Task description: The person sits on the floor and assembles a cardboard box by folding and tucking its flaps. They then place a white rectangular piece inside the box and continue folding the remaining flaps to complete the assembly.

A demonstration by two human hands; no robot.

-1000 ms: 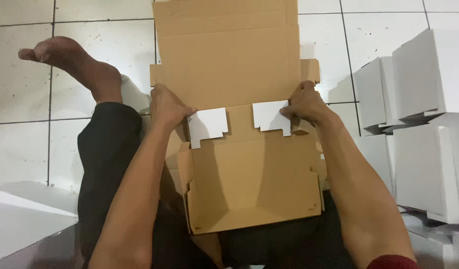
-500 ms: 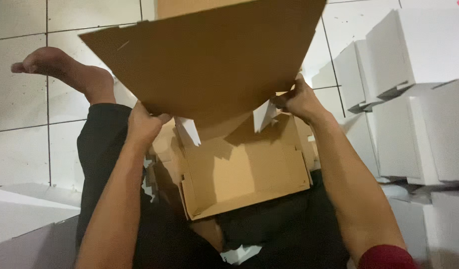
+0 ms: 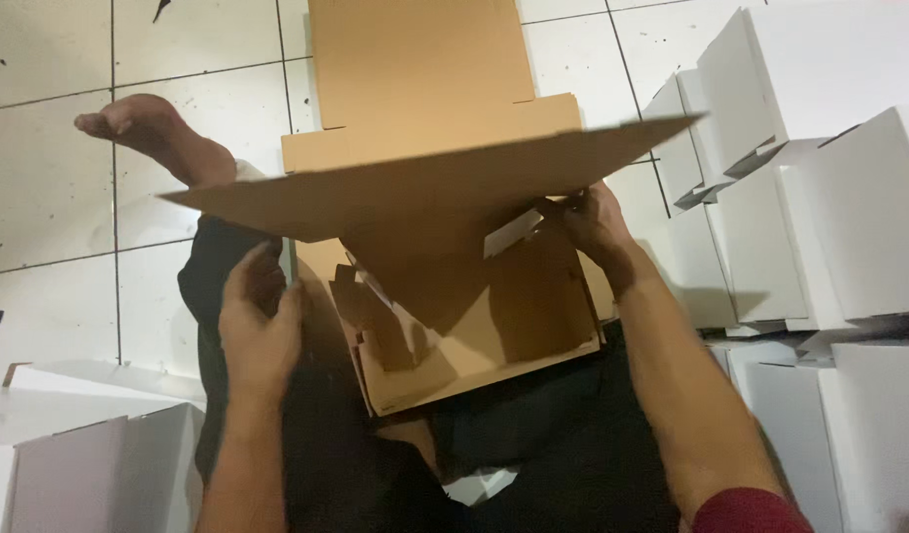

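Head view: you sit on a tiled floor (image 3: 40,197) with a brown cardboard box (image 3: 474,345) resting on your lap, its open tray facing up and its large lid flap (image 3: 425,192) swung down toward you so that it is nearly edge-on to the camera and shades the tray. Compared with half a second ago, the flap has dropped further over the tray, and compared with one second ago, when it lay flat away from you, it has travelled most of the way through its arc; judge the closing fold as well advanced but not seated, since the tray interior is visible beneath the flap. Your left hand (image 3: 259,331) has come off the flap and now lies against the left wall of the tray, fingers extended and not clenched on anything; it braces rather than grips. Your right hand (image 3: 593,222) remains at the right rear corner under the flap, fingers pinched on the white side tab (image 3: 514,232) there. Inside the tray, the left white tab (image 3: 376,296) leans inward, loose. Beyond the box, a second flat brown cardboard blank (image 3: 420,59) lies on the tiles. Your bare foot (image 3: 149,133) rests to the left of the flap, apart from it. Folded white boxes (image 3: 820,197) stand stacked to your right, close to your right forearm, and further white boxes (image 3: 70,464) lie at lower left.
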